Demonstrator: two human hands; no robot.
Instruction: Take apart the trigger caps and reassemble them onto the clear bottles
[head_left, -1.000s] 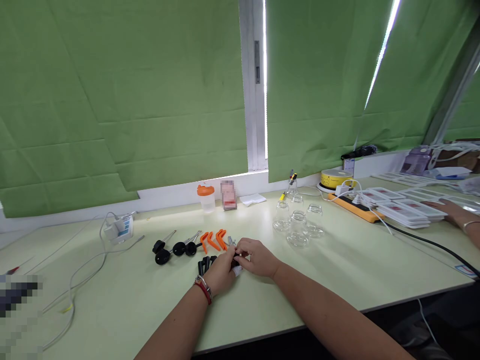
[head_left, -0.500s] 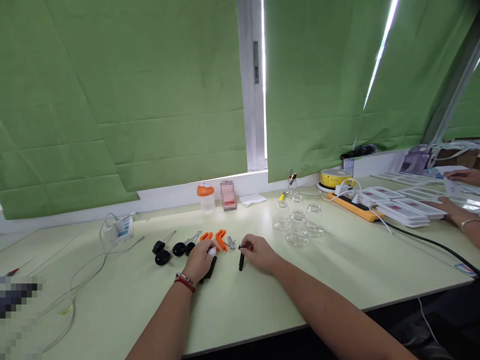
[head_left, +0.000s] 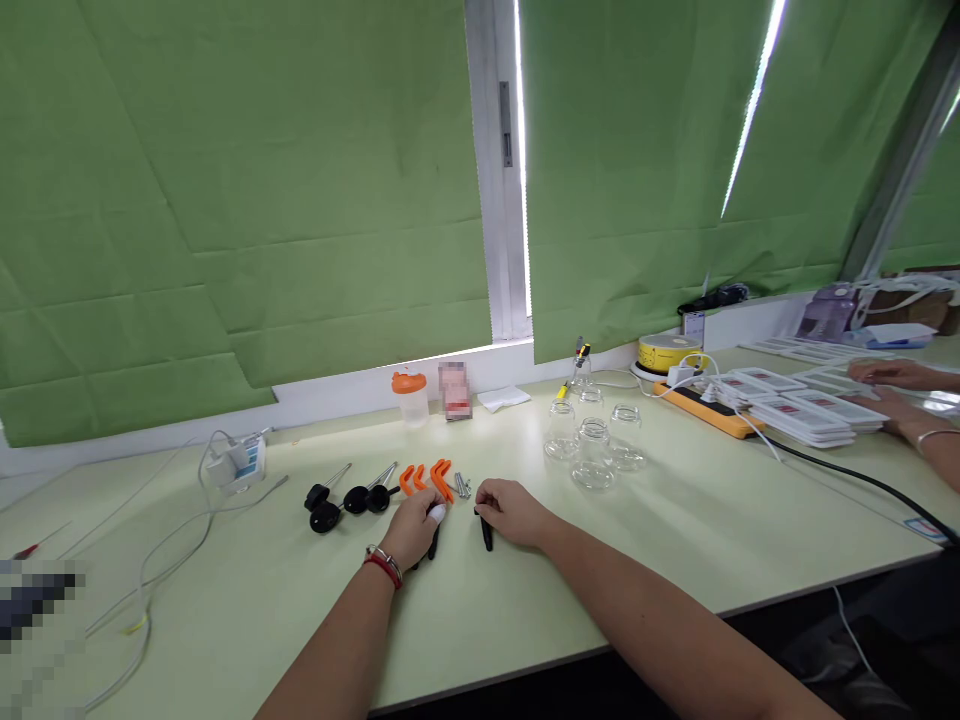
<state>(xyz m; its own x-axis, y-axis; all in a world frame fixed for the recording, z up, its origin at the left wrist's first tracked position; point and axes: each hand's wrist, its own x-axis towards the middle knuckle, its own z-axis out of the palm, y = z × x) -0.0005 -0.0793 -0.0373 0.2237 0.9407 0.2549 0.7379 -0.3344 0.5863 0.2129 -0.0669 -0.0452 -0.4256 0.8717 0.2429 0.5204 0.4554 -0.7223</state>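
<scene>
My left hand (head_left: 412, 527) is closed, its fingers curled down near the orange pieces. A white covering (head_left: 436, 513) sits at its thumb tip. Black stick-like parts (head_left: 433, 544) stick out from beneath this hand, partly hidden by it. To the right, my right hand (head_left: 513, 512) pinches the upper end of a short black handle (head_left: 487, 534), which points down toward the table's front. Beyond the hands lie several bent orange pieces (head_left: 441, 478) and a few small silver screws (head_left: 462, 486). Several round black knobs (head_left: 325, 517) with metal rods lie left of my left hand.
Several clear glass jars (head_left: 593, 460) stand right of my hands. At the back are an orange-lidded cup (head_left: 410, 402) and a yellow round case (head_left: 667, 354). An orange power strip (head_left: 709, 410), white trays (head_left: 802, 420) and another person's hands (head_left: 889, 390) are at right. Cables (head_left: 202, 535) lie left.
My left hand has moved a little right, and the black parts beneath it shifted along. The black handle at my right hand has tilted slightly. The other person's far hand has come down toward the trays.
</scene>
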